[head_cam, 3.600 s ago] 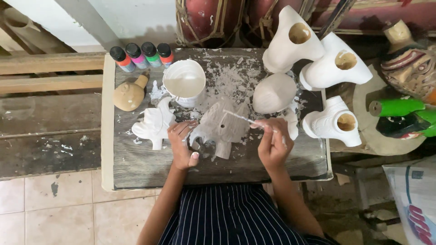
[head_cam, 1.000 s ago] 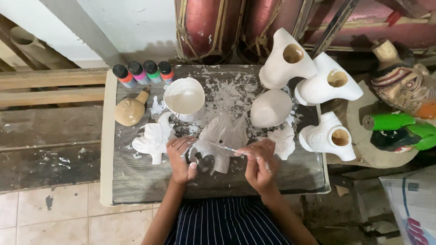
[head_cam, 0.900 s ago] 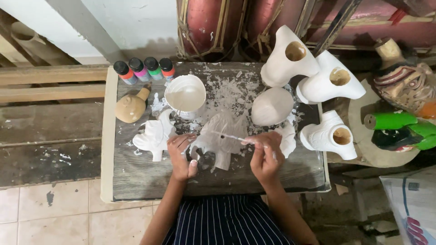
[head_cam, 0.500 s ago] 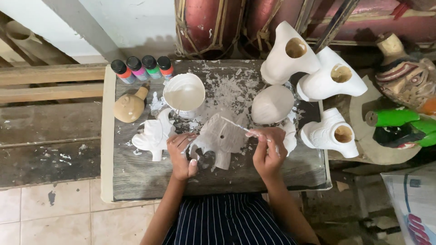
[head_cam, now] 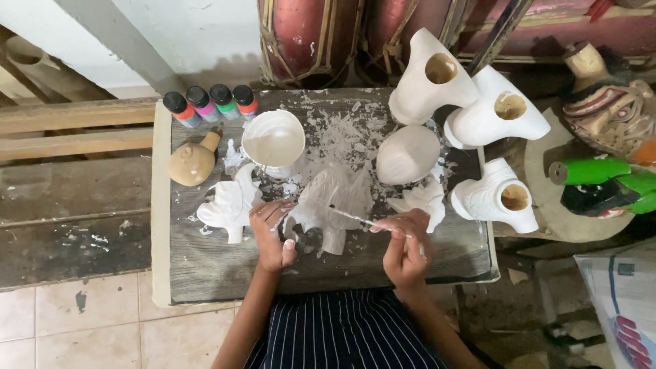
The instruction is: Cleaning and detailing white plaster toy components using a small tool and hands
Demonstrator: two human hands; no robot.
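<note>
On the paint-spattered wooden board (head_cam: pixel 205 266): left hand (head_cam: pixel 273 236) steadying the pale leaf-shaped carved figure (head_cam: pixel 335 205) mid-board; right hand (head_cam: pixel 403 246) pinching a thin white brush (head_cam: pixel 359 219), tip swung back onto the carving since a second ago, coating apparently ongoing

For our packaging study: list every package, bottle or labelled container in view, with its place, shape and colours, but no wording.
Paint bottles: four in a row at the board's far left corner, small, black caps, red, pink, green and orange.
Sack: bottom right on the floor, white, red and blue print.
</note>
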